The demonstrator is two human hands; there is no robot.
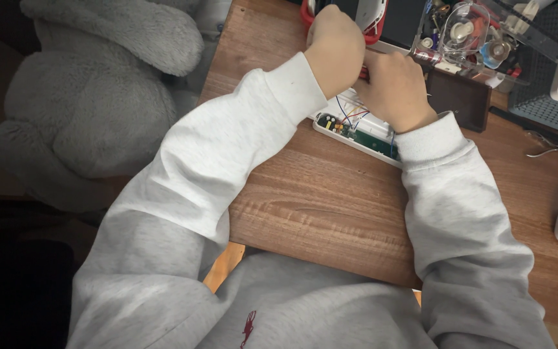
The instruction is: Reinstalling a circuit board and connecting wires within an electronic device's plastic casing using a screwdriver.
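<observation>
Grey sweatshirt sleeves (pixel 182 194) fill the foreground above a wooden desk (pixel 330 207), with a grey plush toy (pixel 92 97) beside its edge. The opened white device (pixel 355 132), circuit board and coloured wires exposed, lies mostly hidden beneath both fists. The left hand (pixel 335 48) and right hand (pixel 392 90) press together, curled; what they grip cannot be made out.

hands: 2, left (pixel 334 48) + right (pixel 392 90), top middle | opened white device (pixel 356 132) with wires: 1 | grey plush toy (pixel 92 90): 1, upper left | clear tape dispenser (pixel 463 29): 1, top right | wooden table (pixel 330 200): 1
</observation>
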